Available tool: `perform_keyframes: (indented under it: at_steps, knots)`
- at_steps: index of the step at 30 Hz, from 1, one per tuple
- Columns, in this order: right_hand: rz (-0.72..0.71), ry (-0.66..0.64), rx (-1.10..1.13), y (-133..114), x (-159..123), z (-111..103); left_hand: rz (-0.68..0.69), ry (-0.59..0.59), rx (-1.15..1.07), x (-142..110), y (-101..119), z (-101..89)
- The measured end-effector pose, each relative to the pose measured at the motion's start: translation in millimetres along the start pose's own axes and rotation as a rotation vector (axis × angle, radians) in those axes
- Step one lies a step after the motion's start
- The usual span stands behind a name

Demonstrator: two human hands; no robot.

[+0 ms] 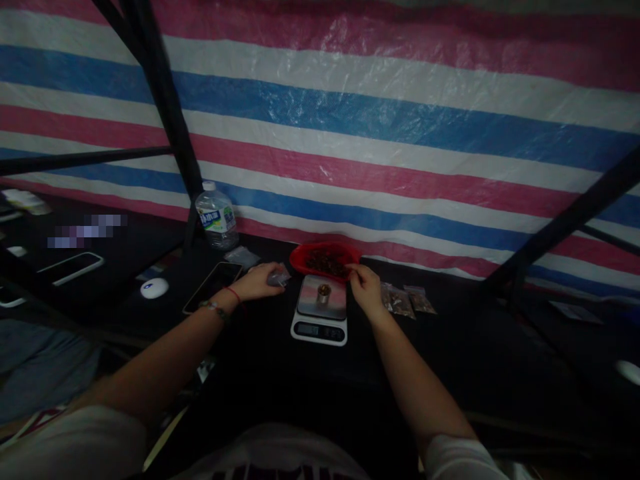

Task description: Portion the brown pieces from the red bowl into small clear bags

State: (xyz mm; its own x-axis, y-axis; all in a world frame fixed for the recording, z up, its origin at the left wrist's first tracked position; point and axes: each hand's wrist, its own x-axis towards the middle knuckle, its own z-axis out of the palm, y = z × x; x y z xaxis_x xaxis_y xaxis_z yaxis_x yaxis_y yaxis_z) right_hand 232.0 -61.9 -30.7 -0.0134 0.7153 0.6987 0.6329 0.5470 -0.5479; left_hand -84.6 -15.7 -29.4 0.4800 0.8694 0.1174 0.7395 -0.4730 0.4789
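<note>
My left hand (259,281) is closed on a small clear plastic bag (281,275), left of a white kitchen scale (320,331). On the scale's metal plate stands a small metal cup (323,295) with brownish bits in it. Behind the scale lies a red scoop-shaped tray (300,257) holding a heap of small dark pieces (326,260). My right hand (365,288) is at the tray's near right edge, thumb and fingers pinched together. Whatever is between those fingertips is too small to make out. The scale's display is too dim to read.
Several filled clear bags (401,302) lie right of my right hand. At left are a phone (213,287), more clear bags (242,257), a large plastic bottle (217,220) and a white mouse-like object (154,287). Dark metal posts (173,127) and a striped sheet (350,133) stand behind.
</note>
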Motion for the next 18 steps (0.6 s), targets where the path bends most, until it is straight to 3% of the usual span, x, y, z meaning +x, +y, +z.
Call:
perform_keyframes:
  at_steps: [3, 6, 9, 15, 18]
  knots:
    - [-0.094, -0.111, 0.019, -48, 4, 0, -0.011, 0.099, -0.096, -9, -2, -3.3]
    - [-0.145, -0.472, -0.033, -99, 8, 15, 0.009, 0.200, -0.156, -17, -3, -8.4]
    - [-0.173, -0.782, -0.223, -133, 15, 38, 0.007, 0.279, -0.226, -27, -3, -14.5]
    - [-0.041, -1.157, -0.612, -146, 36, 80, 0.017, 0.331, -0.333, -49, 3, -20.6]
    - [0.045, -1.258, -0.731, -141, 40, 104, 0.032, 0.347, -0.358, -56, 5, -20.2]
